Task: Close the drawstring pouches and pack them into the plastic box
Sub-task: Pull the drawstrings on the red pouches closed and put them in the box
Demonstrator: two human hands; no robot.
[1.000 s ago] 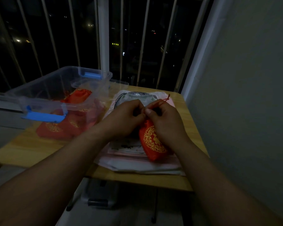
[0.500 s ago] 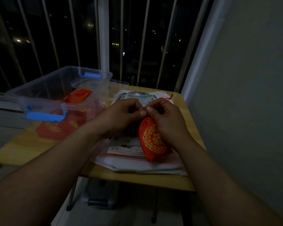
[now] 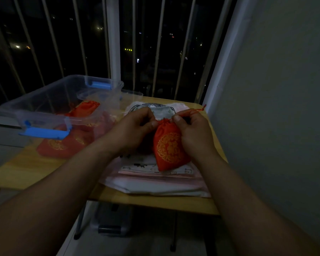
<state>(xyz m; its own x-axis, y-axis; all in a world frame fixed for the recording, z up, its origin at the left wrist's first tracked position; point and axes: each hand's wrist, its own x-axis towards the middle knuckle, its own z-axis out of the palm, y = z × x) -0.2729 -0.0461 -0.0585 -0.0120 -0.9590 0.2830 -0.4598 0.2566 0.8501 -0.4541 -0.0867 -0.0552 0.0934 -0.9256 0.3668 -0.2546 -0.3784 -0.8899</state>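
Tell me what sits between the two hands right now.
In the head view, the gathered neck of the red drawstring pouch lies between the left hand and right hand.

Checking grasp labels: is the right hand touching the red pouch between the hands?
Touching. Head view: the right hand lies against the red pouch, pinching its drawstring.

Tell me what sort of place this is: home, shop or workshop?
Probably a home, a balcony or window corner at night: white vertical window bars with city lights behind, a light wooden table against a plain wall, and a clear plastic storage box with blue latches holding red drawstring pouches.
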